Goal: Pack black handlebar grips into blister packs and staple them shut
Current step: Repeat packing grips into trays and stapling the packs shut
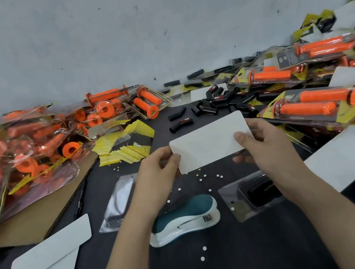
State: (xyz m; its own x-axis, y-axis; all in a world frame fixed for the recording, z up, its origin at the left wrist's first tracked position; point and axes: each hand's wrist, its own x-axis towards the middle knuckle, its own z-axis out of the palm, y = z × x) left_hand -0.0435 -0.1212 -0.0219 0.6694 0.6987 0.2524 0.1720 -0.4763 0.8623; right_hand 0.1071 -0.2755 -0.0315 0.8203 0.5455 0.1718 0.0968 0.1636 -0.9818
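Bare table point(253, 263) near front edge; stapler point(184, 219) blocks centre; orange pack piles point(21, 157) crowd both flanks.

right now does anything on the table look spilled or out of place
Yes: small white paper dots lie scattered over the dark table around the stapler, plus a few yellow bits near the white card. They look like loose punch-outs, not packing parts.

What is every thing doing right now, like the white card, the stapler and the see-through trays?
White card: held above the table by both hands.
Left hand: pinches the card's left end.
Right hand: pinches the card's right end.
Stapler: lying on the table, untouched.
Right tray: holds a black grip, uncovered.
Left tray: flat on the table, uncovered.
Loose black grips: unpacked, piled.
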